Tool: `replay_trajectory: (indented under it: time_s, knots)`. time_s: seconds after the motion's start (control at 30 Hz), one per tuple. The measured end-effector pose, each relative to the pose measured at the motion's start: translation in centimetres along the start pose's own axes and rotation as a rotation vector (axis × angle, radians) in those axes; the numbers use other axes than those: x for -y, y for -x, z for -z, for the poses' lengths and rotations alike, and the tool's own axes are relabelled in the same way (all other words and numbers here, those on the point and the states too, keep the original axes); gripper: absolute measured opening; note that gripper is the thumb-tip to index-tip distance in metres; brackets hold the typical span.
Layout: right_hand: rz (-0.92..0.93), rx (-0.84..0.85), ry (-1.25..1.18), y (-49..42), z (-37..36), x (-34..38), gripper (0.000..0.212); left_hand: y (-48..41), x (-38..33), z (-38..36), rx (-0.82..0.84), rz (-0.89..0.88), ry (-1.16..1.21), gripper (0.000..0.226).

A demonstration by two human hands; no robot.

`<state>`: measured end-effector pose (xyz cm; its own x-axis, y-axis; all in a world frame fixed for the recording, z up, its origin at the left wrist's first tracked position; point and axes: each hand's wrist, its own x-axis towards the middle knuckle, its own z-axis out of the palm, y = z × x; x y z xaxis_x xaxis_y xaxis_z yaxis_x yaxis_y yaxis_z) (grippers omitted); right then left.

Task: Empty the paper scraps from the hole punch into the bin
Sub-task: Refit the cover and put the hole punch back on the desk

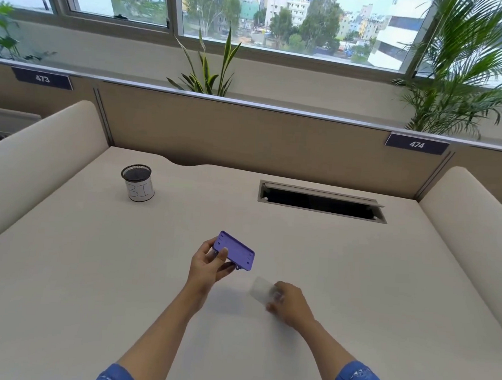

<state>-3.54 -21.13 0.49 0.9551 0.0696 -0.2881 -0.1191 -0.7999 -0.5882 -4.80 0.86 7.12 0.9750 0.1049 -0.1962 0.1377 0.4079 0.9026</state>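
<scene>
Hole punch [234, 252], purple and turned base-up, is sitting in your left hand [210, 265] above the counter [92, 268], near the front edge and well apart from the bin. In this single head view, your left grip is wrapping around its near end, thumb over the underside and fingers beneath, so the flat bottom is facing you. That tilt is probably exposing the scrap compartment, though I cannot tell whether any paper bits are showing there.

Your right hand [288, 303] is hovering just right of the punch, low over the counter, and its grip is pinching a pale, see-through rectangular piece [261, 289]. It is blurred; judging by its shape and position, it is likely the base cover of the punch, held aside so the opening is free. The two hands are not touching.

Mesh bin [138, 183], a small dark cup with a white paper label, is standing upright at the far left of the counter, its mouth unobstructed. To the far right, an open cable slot [321, 201] is cut into the counter, so you are needing to keep the punch level while carrying it leftward, or scraps could be spilling short of the bin.
</scene>
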Motion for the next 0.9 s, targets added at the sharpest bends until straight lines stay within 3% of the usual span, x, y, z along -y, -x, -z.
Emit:
replay_trajectory:
  time_s: [0.1, 0.2, 0.27, 0.37, 0.53, 0.77, 0.9]
  knots:
    - [-0.050, -0.044, -0.218, -0.1, 1.0, 0.4, 0.006, 0.5, -0.6, -0.1, 0.013, 0.000, 0.010, 0.029]
    - [-0.062, -0.086, -0.552, 0.0, 2.9, 2.2, 0.014, 0.3, -1.5, -0.3, 0.026, -0.008, 0.001, 0.031]
    - [-0.042, -0.145, -0.675, 0.2, 4.2, 3.7, 0.022, 0.2, -1.9, -0.4, 0.035, -0.015, 0.004, 0.032]
    - [0.019, -0.187, -0.772, 0.5, 6.0, 6.0, 0.018, 0.2, -2.6, -0.6, 0.056, -0.031, 0.010, 0.031]
    - [0.152, -0.167, -0.797, 0.9, 7.9, 9.8, 0.007, 0.1, -4.0, -0.7, 0.100, -0.045, 0.016, 0.032]
    - [0.408, -0.234, -0.477, 1.7, 8.0, 13.5, 0.021, -0.1, -5.5, -1.1, 0.146, -0.052, 0.001, 0.033]
    - [0.455, -0.224, -0.417, 2.3, 7.6, 14.3, 0.026, -0.1, -6.0, -1.1, 0.164, -0.048, -0.004, 0.032]
